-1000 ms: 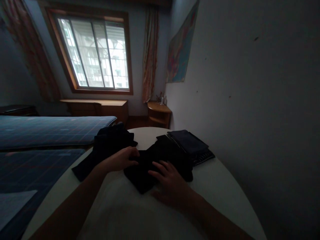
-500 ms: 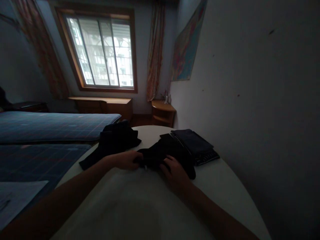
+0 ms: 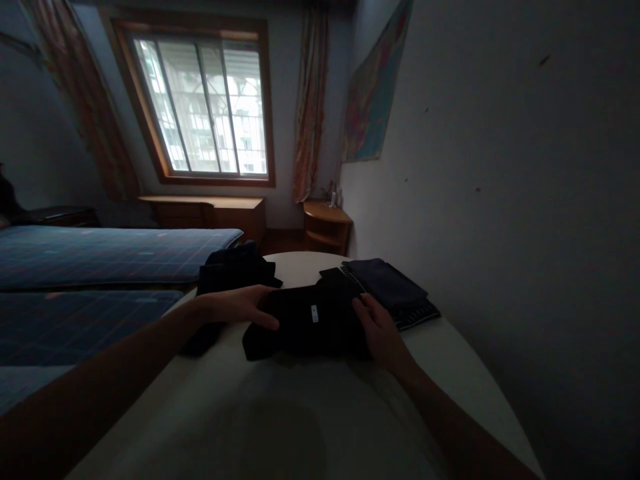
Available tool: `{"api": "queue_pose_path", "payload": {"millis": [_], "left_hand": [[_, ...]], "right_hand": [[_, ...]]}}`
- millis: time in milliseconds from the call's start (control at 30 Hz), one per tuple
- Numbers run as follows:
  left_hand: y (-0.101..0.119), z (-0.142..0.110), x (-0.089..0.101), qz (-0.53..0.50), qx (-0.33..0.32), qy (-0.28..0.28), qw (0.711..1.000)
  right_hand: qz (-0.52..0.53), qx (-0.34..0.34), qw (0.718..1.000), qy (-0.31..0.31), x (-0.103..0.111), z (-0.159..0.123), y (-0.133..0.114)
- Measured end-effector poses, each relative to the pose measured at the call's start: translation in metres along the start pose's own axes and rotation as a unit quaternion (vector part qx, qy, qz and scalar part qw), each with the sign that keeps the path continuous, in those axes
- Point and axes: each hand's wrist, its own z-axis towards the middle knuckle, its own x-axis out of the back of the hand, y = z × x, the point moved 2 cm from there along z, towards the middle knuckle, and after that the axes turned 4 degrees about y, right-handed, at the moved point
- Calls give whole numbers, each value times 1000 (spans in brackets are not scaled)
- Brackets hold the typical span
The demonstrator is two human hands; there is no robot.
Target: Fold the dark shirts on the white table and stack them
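Observation:
A black garment point(image 3: 295, 327) with a small white label point(image 3: 315, 313) is held spread between my hands, just over the round table point(image 3: 450, 393); its exact kind is too dark to tell. My left hand point(image 3: 250, 308) grips its left end, thumb in front and fingers partly hidden behind the cloth. At the right end, my right hand point(image 3: 379, 325) pinches the edge between thumb and fingers. Behind my left wrist lies a crumpled dark garment point(image 3: 235, 267). A stack of folded dark clothes point(image 3: 387, 283) sits beyond my right hand.
Beds with blue plaid mattresses point(image 3: 125, 253) stand to the left of the table. A white wall point(image 3: 500, 233) runs close along the right side. Towards the window point(image 3: 200, 107) are a wooden desk point(image 3: 225, 207) and a corner shelf point(image 3: 327, 213).
The black garment, bunched under my hands before, is now stretched out sideways with its white label showing. My right hand has moved right and closed on its edge. The view has turned slightly left.

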Motion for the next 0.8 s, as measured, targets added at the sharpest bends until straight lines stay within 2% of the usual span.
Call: {"api": "queue_pose_path", "payload": {"millis": [67, 200, 267, 367, 467, 567, 667, 800], "left_hand": [[5, 1, -1, 8, -8, 1, 1000], [12, 11, 6, -40, -47, 66, 996], [15, 18, 11, -85, -74, 123, 986], [21, 29, 14, -116, -89, 248, 958], [28, 36, 6, -101, -95, 361, 922], [30, 39, -8, -107, -105, 424, 893], [26, 39, -20, -135, -101, 431, 887], [14, 38, -24, -140, -87, 338, 927]], "right_hand": [[-17, 27, 999, 26, 8, 6, -8], [-50, 65, 995, 64, 23, 27, -28], [-73, 74, 992, 72, 29, 39, -41], [-88, 53, 992, 74, 40, 56, -57], [-65, 19, 995, 69, 47, 63, -65], [-78, 18, 993, 81, 51, 64, -65], [-111, 30, 991, 71, 51, 65, -59], [-177, 26, 982, 64, 52, 70, -48]]}}
